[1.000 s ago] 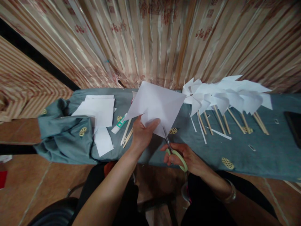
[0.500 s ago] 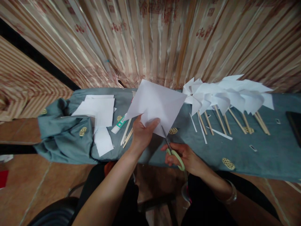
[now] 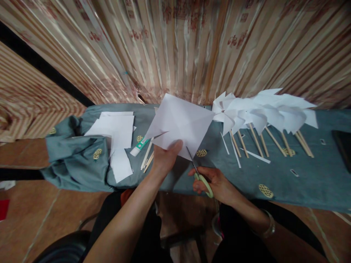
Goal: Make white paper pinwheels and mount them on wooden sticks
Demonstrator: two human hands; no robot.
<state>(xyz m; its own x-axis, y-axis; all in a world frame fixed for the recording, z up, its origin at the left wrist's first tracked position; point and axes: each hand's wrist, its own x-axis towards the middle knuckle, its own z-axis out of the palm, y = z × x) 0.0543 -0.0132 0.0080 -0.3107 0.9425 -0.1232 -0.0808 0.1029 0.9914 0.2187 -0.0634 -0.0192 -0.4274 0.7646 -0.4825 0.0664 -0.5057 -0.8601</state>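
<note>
A square sheet of white paper (image 3: 181,118) is held up above the cloth, turned corner-on, with faint creases. My left hand (image 3: 166,157) pinches its lower edge, thumb on top. A slit runs into the sheet from its left corner. My right hand (image 3: 210,182) grips a pair of scissors (image 3: 202,182) with pale green handles, fingers through the loops. The blades reach into the near right corner of the paper, between its edges. To the right, several white paper pinwheels (image 3: 257,113) on wooden sticks lie overlapping.
A grey-green cloth (image 3: 233,182) covers the narrow table. On the left lie white paper sheets (image 3: 120,128), a green-and-white tube (image 3: 139,145) and several sticks (image 3: 148,160). Thin paper strips (image 3: 256,155) lie below the pinwheels. A dark flat object (image 3: 342,142) sits at the right edge. A pleated curtain hangs behind.
The paper has shifted slightly left with my left hand, and its slit on the left now shows more clearly. The scissors remain at the near corner, their handles a little closer to the paper.
</note>
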